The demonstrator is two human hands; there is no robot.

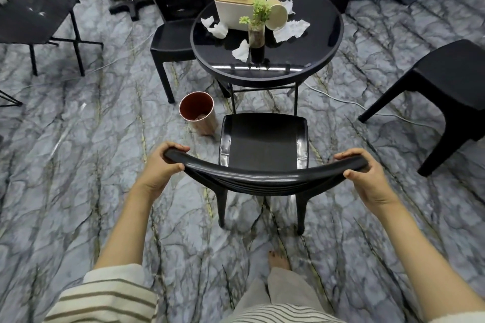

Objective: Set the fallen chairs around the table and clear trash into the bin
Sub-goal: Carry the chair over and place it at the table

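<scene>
A floor of grey marble-patterned tiles (78, 165) fills the view from my head camera, which looks forward and down. In the middle, further off, stands a round black table (315, 42) with a glossy top. On it I see a cream tissue box (233, 8), a slim glass vase (256, 42) holding green sprigs, a paper cup (277, 14) lying on its side, and several crumpled white tissues (290, 30) scattered around the box and vase.

Directly below me is a black chair (263, 139), upright on its legs, its seat facing the table and its front edge near the table's legs. My left hand (160, 168) is wrapped around the left end of the curved backrest, fingers curled over the top and thumb underneath. My right hand (367, 178) grips the right end in the same way.

A copper-coloured bin (199, 115) stands on the floor just left of this chair's seat, open at the top, with something pale at the bottom that I cannot make out.

A second black chair (173, 39) stands upright at the table's left side, its seat tucked partly beneath the top. A black stool (446, 81) stands to the right, well apart from the table. At the far left is a folding chair (34, 18). My bare foot (279, 261) shows behind the held chair.
</scene>
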